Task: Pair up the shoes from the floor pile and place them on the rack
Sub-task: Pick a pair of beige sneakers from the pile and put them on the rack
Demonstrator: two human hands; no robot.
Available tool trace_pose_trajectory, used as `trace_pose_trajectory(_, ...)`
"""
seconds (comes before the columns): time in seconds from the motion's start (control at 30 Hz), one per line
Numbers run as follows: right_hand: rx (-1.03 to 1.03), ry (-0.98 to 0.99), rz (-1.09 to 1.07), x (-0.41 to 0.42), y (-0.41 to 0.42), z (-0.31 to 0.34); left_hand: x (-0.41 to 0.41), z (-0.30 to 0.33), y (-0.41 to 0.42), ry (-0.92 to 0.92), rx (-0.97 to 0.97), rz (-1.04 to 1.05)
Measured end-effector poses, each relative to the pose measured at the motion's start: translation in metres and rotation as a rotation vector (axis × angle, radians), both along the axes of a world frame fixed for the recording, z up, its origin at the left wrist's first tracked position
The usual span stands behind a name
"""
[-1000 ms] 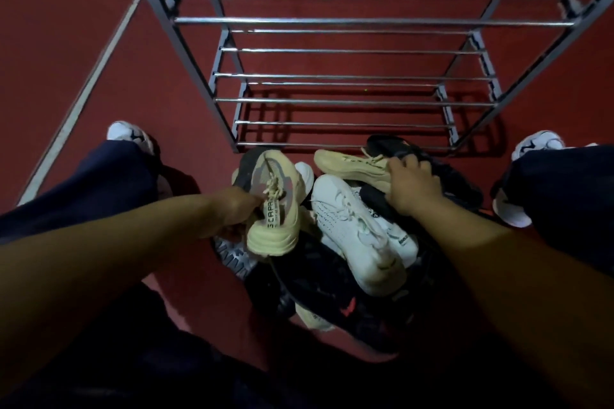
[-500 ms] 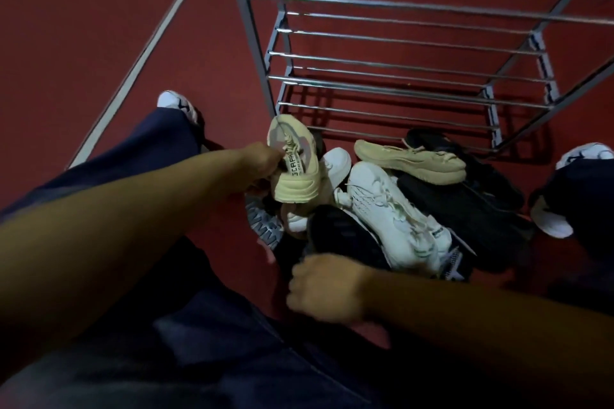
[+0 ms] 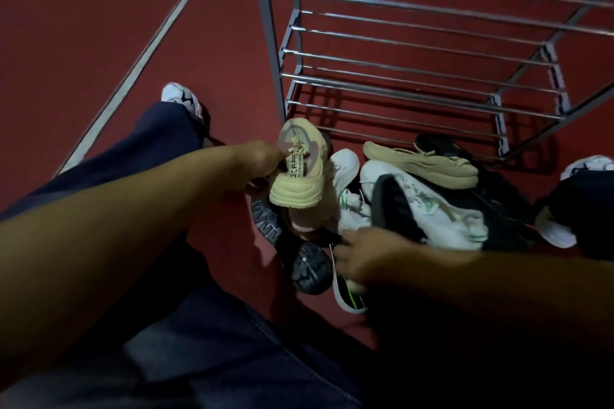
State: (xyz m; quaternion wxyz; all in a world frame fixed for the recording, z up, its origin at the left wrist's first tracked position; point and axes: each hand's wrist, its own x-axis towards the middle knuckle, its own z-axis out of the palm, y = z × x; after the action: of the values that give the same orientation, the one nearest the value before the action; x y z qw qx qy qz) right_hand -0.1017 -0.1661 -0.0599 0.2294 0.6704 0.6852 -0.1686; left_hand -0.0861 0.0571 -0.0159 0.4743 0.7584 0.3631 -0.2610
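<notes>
The person is crouched over a pile of shoes [image 3: 382, 209] on the red floor [image 3: 83, 26], right at the foot of a bare metal rack [image 3: 415, 56]. The left hand [image 3: 262, 164] is closed on a beige sneaker [image 3: 299, 176] — pinched near the tongue and laces, it seems — and holds it above the left edge of the pile, heel toward the person. A second beige sneaker [image 3: 422, 164] lies on its side on top of the heap, close to the rack's lowest bars and well apart from the held one. Between them sit white sneakers [image 3: 432, 209] and a dark one tipped up on edge. The right hand [image 3: 362, 255] reaches into the near side of the pile, fingers curled down among dark shoes — it is blurred, so whether it has hold of anything I cannot tell. A black shoe [image 3: 310, 267] lies sole-up just left of it.
</notes>
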Motion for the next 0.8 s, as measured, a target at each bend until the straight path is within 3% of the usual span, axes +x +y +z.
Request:
trace_pose_trajectory(0.07, 0.083, -0.002, -0.128, 0.032, -0.019, 0.039, 0.000, 0.001, 0.005, -0.018, -0.010, 0.032)
trace_pose_trajectory(0.13, 0.051, -0.034, -0.381, 0.067, -0.037, 0.074, 0.000, 0.000, 0.009, -0.036, -0.029, 0.065)
trace_pose_trajectory(0.2, 0.153, -0.034, -0.664, 0.096, -0.047, 0.093, -0.001, 0.000, 0.008, -0.036, -0.047, 0.068)
trace_pose_trajectory(0.37, 0.245, 0.037, -1.173, 0.118, -0.068, 0.066, -0.010, 0.001, -0.003, 0.018, -0.078, -0.091)
trace_pose_trajectory(0.47, 0.237, 0.137, -1.278, 0.117, -0.071, 0.058, -0.017, -0.007, -0.011, 0.064, -0.109, -0.215)
trace_pose_trajectory(0.57, 0.211, 0.112, -1.309, 0.113, -0.068, 0.059, -0.023, -0.016, -0.013, 0.072, -0.096, -0.366)
trace_pose_trajectory(0.73, 0.372, -0.089, -1.519, 0.145, -0.080, 0.102, -0.022, -0.013, -0.013, 0.079, 0.003, -0.369)
trace_pose_trajectory(0.8, 0.465, 0.027, -1.708, 0.147, -0.087, 0.113, -0.020, -0.008, -0.015, 0.095, 0.054, -0.275)
